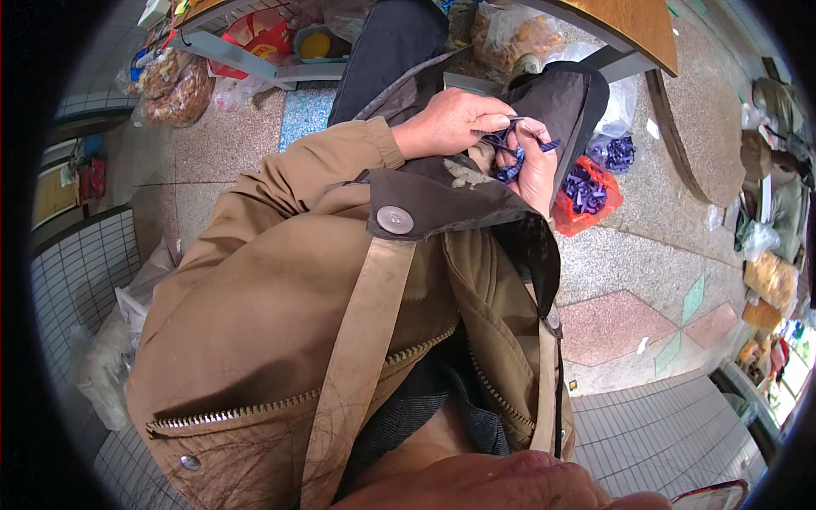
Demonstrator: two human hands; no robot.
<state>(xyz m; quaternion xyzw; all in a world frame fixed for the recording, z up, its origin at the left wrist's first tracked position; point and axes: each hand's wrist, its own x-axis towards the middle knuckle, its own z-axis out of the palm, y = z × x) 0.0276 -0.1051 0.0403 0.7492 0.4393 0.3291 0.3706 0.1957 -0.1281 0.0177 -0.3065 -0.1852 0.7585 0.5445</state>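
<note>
Above my lap, my two hands are close together. My left hand (446,123) is closed in a pinch, thumb and fingertips at the end of a dark purple ribbon-like strip (508,170). My right hand (535,170) is closed around more of the same strip, with loops of it hanging between the fingers and one end sticking out to the right. A thin pale edge shows at the fingertips, too small to name. A dark apron (463,191) with tan straps covers my lap below the hands. Just right of my right hand is a red plastic bag (608,208) full of purple strips.
Beyond my knees stands a wooden-topped table (633,34) with a grey frame. A clear bag of brown pieces (514,38) is under it. More purple strips (619,153) lie near the red bag. Filled bags (178,89) stand at far left, and bundles (772,280) line the right side.
</note>
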